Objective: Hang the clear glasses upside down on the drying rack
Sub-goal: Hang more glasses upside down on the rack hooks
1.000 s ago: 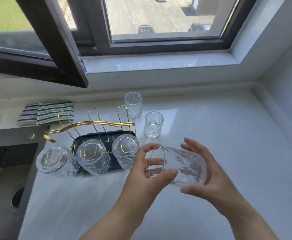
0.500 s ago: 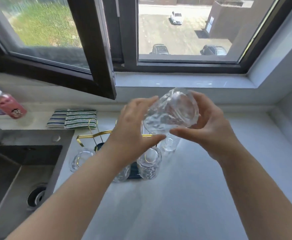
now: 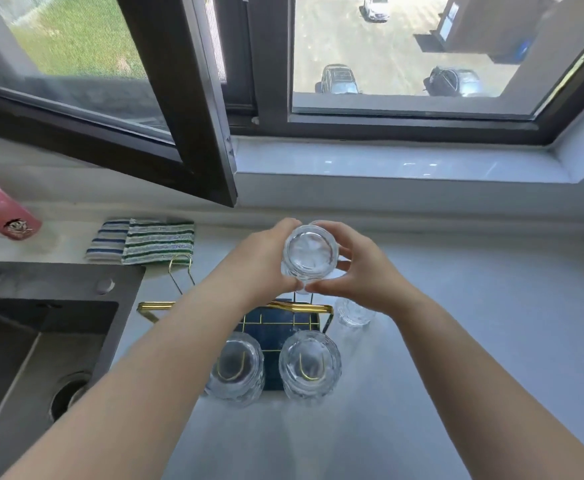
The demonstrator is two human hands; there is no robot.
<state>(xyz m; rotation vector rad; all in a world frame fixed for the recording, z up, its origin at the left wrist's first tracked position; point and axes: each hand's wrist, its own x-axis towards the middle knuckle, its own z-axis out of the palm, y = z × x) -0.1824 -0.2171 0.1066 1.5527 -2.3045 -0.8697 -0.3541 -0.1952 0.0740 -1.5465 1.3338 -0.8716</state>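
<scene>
A clear glass [image 3: 310, 255] is held base-up between both hands, above the far right corner of the drying rack [image 3: 276, 325]. It is judged rigid, fragile and likely slick, its faceted wall giving some purchase; the side wall is best gripped, as is done here. The left hand [image 3: 261, 263] is wrapped round its left side, the right hand [image 3: 359, 271] round its right, fingers curled against the wall. Two glasses [image 3: 309, 367] are already hung inverted on the near prongs. Another glass [image 3: 352, 313] is seen just right of the rack, on the counter [image 3: 474, 341].
</scene>
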